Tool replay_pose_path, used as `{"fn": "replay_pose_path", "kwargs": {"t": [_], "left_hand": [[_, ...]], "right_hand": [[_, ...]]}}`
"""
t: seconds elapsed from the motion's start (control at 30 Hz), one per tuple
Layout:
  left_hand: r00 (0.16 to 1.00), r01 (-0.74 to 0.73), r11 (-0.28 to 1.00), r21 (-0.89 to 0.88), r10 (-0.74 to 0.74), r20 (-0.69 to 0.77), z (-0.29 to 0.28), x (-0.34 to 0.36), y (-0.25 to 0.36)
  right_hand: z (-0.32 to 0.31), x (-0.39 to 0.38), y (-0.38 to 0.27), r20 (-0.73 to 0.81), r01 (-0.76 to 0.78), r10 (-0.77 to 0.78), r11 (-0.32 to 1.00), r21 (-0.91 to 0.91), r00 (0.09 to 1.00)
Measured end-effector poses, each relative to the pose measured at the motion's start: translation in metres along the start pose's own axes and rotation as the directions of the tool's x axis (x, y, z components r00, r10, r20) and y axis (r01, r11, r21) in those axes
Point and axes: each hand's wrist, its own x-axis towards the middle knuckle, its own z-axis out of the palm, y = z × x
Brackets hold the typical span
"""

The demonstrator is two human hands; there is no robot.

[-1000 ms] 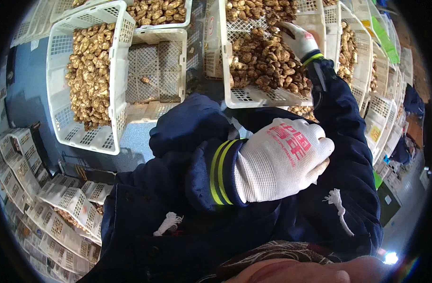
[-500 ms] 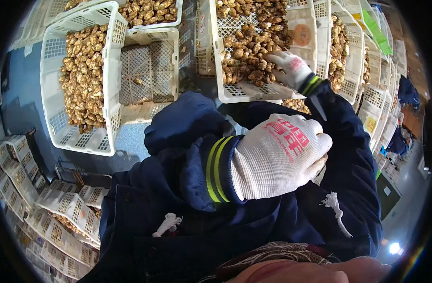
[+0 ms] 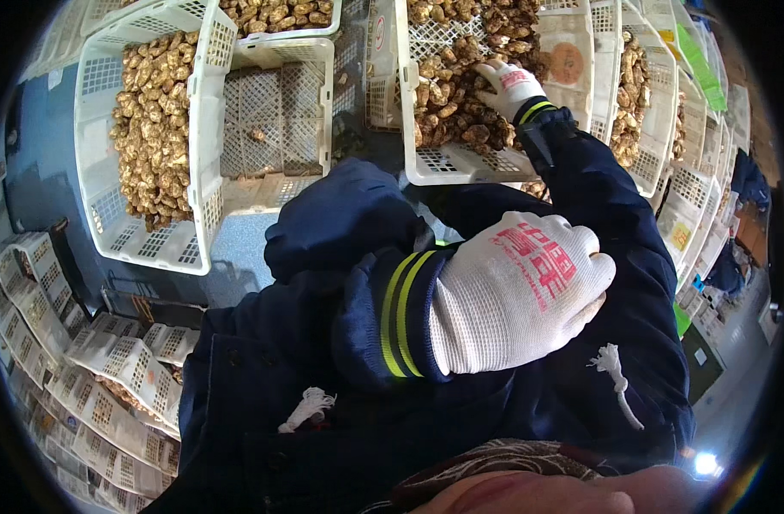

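My right hand [image 3: 509, 86], in a white knit glove, reaches into a white plastic crate [image 3: 587, 77] at the upper middle. Its fingers are apart and touch a heap of knobbly brown-and-cream pieces [image 3: 448, 111], which look like tubers or bulbs. Nothing shows gripped in that hand. My left hand [image 3: 522, 291], gloved alike with red print on its back, is held in front of my body above my right sleeve. Its fingers curl under, so whatever they may hold is hidden.
Left of centre stands a tall white crate [image 3: 205, 171] filled with similar pieces, beside a crate with a mesh bottom [image 3: 255, 128]. More filled crates [image 3: 645, 111] line the right side. Stacked crates [image 3: 109, 394] stand at lower left. At the far right is a person in dark clothing [image 3: 749, 182].
My right hand has moved up and left over the pieces, further into the crate. My left hand has shifted slightly right and stays curled. The whole view has shifted a little.
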Motion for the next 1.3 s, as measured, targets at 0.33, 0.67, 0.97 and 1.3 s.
{"fn": "replay_pose_path", "kwargs": {"t": [0.33, 0.67, 0.97, 1.3], "left_hand": [[0.999, 0.0, 1.0, 0.013, -0.001, 0.048, -0.008, -0.001, 0.003], [0.999, -0.023, 0.999, 0.032, 0.024, -0.028, 0.003, -0.001, -0.001], [0.998, 0.012, 1.0, 0.004, -0.012, 0.058, -0.004, 0.001, 0.002], [0.998, 0.014, 1.0, -0.019, -0.012, 0.065, -0.004, 0.001, 0.001]], "right_hand": [[-0.012, -0.001, 0.006, 0.056, -0.066, 0.072, 0.991, -0.114, 0.996], [0.003, 0.014, -0.041, 0.214, 0.058, -0.052, 0.998, -0.021, 0.975], [0.017, 0.012, -0.03, 0.114, 0.024, -0.036, 0.994, 0.107, 0.993], [0.013, 0.022, -0.028, -0.002, -0.086, 0.087, 0.987, 0.132, 0.996]]}}
